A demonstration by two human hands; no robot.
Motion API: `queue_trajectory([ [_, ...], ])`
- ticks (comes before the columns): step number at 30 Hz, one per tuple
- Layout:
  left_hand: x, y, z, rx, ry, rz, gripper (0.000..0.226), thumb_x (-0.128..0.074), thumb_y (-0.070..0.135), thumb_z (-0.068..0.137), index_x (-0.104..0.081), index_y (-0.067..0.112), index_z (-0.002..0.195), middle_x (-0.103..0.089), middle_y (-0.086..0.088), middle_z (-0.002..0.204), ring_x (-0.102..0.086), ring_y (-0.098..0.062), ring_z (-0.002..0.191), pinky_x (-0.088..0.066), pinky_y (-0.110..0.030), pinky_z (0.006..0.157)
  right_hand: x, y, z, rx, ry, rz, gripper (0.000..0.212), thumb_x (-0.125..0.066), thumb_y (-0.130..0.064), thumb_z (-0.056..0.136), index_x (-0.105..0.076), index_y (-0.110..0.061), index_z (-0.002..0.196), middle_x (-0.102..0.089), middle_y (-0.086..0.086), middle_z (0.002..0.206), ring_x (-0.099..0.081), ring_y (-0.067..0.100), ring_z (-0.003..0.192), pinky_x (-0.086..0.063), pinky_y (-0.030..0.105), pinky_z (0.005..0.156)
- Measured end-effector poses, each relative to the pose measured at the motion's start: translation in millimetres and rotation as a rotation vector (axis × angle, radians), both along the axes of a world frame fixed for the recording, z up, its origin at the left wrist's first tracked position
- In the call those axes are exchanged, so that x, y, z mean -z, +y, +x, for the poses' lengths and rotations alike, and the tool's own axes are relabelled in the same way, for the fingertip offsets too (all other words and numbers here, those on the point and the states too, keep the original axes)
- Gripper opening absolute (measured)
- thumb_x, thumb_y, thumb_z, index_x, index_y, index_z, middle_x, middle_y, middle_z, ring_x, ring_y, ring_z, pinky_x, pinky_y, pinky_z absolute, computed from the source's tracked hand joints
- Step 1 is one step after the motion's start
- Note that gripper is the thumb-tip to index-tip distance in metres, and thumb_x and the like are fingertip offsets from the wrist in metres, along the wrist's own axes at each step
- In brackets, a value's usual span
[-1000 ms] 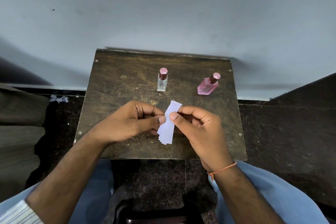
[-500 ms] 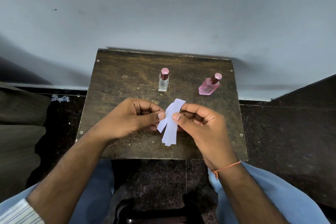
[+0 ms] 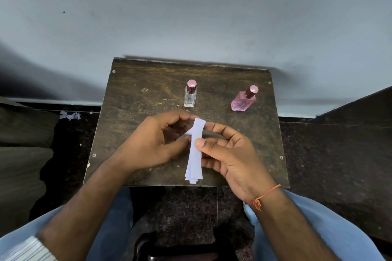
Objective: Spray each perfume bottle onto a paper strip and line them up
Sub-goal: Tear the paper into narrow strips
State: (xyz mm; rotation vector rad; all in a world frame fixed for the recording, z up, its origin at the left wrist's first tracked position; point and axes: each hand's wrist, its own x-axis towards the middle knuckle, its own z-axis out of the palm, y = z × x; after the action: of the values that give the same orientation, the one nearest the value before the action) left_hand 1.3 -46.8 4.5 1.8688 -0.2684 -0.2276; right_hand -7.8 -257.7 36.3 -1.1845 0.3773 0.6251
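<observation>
A small stack of white paper strips (image 3: 195, 150) is pinched by the right hand (image 3: 231, 152) above the dark counter (image 3: 137, 99). One strip is pinched by the left hand (image 3: 157, 144). Behind them, a clear bottle (image 3: 190, 96) and a pink bottle (image 3: 244, 100) are stood on the counter.

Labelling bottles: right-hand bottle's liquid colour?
Pink, in the pink bottle, metallic pink cap; head view.
</observation>
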Motion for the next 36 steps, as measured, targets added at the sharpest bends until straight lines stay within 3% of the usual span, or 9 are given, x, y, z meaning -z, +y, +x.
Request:
queue_trajectory([
  [5, -6, 2, 3, 0.025, -0.237, 0.073, 0.035, -0.076, 0.015, 0.095, -0.076, 0.016, 0.130, -0.076, 0.006, 0.124, -0.073, -0.013, 0.119, -0.058, -0.034, 0.101, -3, 4, -3, -0.041, 0.043, -0.045, 0.038, -0.083, 0.000, 0.083, -0.072, -0.005, 0.119, -0.083, 0.020, 0.101, -0.078, 0.029, 0.086, -0.065, 0.038, 0.071],
  [12, 4, 5, 4, 0.027, -0.347, 0.137, 0.020, -0.074, 0.015, 0.098, -0.083, 0.014, 0.116, -0.078, 0.003, 0.114, -0.076, -0.017, 0.107, -0.061, -0.046, 0.085, -6, 5, -3, -0.061, 0.070, -0.027, 0.020, -0.082, -0.003, 0.085, -0.075, -0.006, 0.103, -0.082, 0.013, 0.090, -0.074, 0.018, 0.071, -0.065, 0.032, 0.063],
  [17, 3, 5, 4, 0.032, -0.387, 0.174, 0.020, -0.074, 0.013, 0.099, -0.083, 0.015, 0.116, -0.078, 0.006, 0.113, -0.075, -0.014, 0.104, -0.061, -0.043, 0.084, -8, 5, -2, -0.072, 0.085, -0.016, 0.045, -0.083, -0.023, 0.075, -0.075, -0.001, 0.114, -0.082, 0.009, 0.091, -0.071, 0.014, 0.071, -0.066, 0.030, 0.063],
  [22, 2, 5, 4, 0.039, -0.410, 0.220, 0.019, -0.074, 0.015, 0.098, -0.084, 0.017, 0.115, -0.078, 0.009, 0.112, -0.075, -0.012, 0.103, -0.061, -0.041, 0.084, -8, 8, -4, -0.021, 0.096, 0.026, 0.029, -0.083, -0.010, 0.078, -0.075, -0.006, 0.106, -0.082, 0.011, 0.091, -0.073, 0.011, 0.066, -0.063, 0.026, 0.060],
  [30, 3, 7, 4, -0.011, -0.435, 0.275, 0.018, -0.073, 0.016, 0.099, -0.085, 0.018, 0.113, -0.079, 0.007, 0.116, -0.076, -0.014, 0.104, -0.062, -0.043, 0.083, -15, 14, -5, 0.091, 0.124, 0.151, 0.042, -0.081, -0.004, 0.070, -0.059, -0.012, 0.105, -0.079, 0.008, 0.078, -0.077, 0.015, 0.068, -0.065, 0.029, 0.063],
  [36, 3, 5, 5, -0.067, -0.429, 0.263, 0.017, -0.073, 0.016, 0.101, -0.085, 0.015, 0.112, -0.080, 0.006, 0.113, -0.077, -0.011, 0.102, -0.063, -0.037, 0.082, -18, 10, -6, 0.091, 0.098, 0.241, 0.040, -0.079, -0.003, 0.070, -0.054, -0.015, 0.099, -0.078, 0.006, 0.075, -0.080, 0.016, 0.073, -0.064, 0.030, 0.065],
])
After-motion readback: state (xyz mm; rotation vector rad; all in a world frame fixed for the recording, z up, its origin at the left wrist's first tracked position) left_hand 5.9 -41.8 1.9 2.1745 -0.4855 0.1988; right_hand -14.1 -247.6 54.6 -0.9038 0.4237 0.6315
